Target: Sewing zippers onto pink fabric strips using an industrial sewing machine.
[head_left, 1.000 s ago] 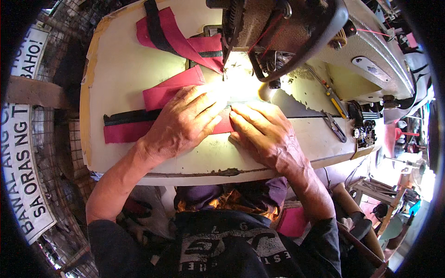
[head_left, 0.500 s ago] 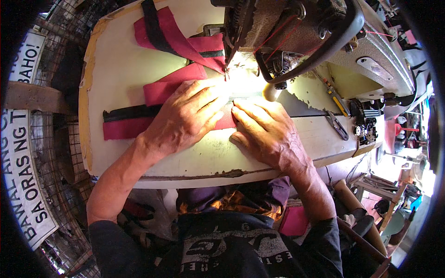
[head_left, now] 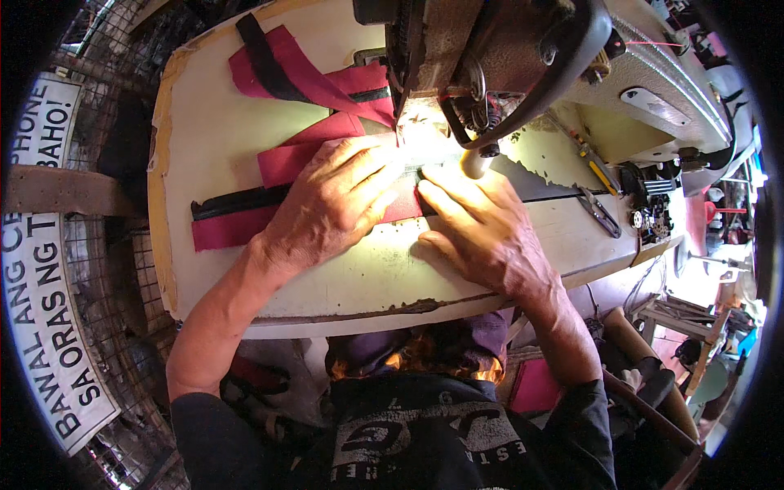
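A red fabric strip with black tape along its far edge (head_left: pixel 237 224) lies across the sewing machine table, passing under both hands near the needle. My left hand (head_left: pixel 339 192) lies over the strip just left of the needle area, fingers stretched out and pressing it down. My right hand (head_left: pixel 482 220) rests at the strip's right end, fingers extended and thumb apart, fingertips on the cloth. Above them stands the sewing machine (head_left: pixel 523 49), its lamp glare washing out the needle area. Another red and black strip (head_left: pixel 286 69) lies folded behind my left hand, with a red fold (head_left: pixel 302 151) in front.
Right of the machine's working area lie a yellow-handled tool (head_left: pixel 596 167) and thread snippers (head_left: pixel 600 212). A bobbin winder (head_left: pixel 651 208) sits at the table's right end. The table's worn front edge (head_left: pixel 392 312) runs close to my body. Wire mesh (head_left: pixel 143 282) borders the left.
My right fingertips have slid slightly to the right along the strip. The left hand stays on the cloth. The whole view has shifted a little.
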Action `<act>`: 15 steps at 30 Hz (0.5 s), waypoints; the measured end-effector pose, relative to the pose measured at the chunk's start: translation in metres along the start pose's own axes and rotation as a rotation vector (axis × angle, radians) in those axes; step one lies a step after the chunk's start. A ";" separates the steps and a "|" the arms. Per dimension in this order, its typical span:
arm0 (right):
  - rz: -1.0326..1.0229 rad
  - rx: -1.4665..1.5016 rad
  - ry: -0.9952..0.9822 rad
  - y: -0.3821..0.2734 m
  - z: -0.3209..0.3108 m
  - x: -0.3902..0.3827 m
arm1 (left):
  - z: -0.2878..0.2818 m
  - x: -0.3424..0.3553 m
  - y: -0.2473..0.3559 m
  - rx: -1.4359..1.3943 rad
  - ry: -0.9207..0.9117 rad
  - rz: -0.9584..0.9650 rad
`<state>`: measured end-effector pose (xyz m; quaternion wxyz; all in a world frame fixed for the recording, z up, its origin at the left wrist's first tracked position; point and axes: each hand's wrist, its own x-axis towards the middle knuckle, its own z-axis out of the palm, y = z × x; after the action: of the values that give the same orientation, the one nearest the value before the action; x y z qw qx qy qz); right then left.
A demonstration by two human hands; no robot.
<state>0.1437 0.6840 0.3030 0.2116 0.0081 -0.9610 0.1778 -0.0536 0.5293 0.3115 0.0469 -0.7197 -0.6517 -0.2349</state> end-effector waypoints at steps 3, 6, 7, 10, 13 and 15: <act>0.035 -0.058 0.103 0.005 -0.011 -0.018 | 0.002 -0.001 -0.001 0.004 0.025 -0.001; 0.135 -0.198 0.165 0.017 -0.038 -0.043 | 0.003 -0.002 -0.002 0.001 0.025 0.004; 0.166 -0.251 0.199 0.024 -0.053 -0.053 | 0.003 -0.002 -0.002 0.003 0.024 0.018; 0.293 -0.465 0.315 0.047 -0.102 -0.080 | 0.002 0.000 -0.006 0.016 0.031 0.003; 0.452 -0.615 0.494 0.079 -0.161 -0.097 | 0.002 0.003 -0.010 -0.010 0.025 0.003; 0.428 -0.698 0.517 0.106 -0.209 -0.100 | 0.002 0.005 -0.010 -0.026 0.043 -0.012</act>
<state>0.3090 0.8489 0.4032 0.3925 -0.3056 -0.8593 -0.1194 -0.0629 0.5356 0.3094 0.0504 -0.7109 -0.6519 -0.2591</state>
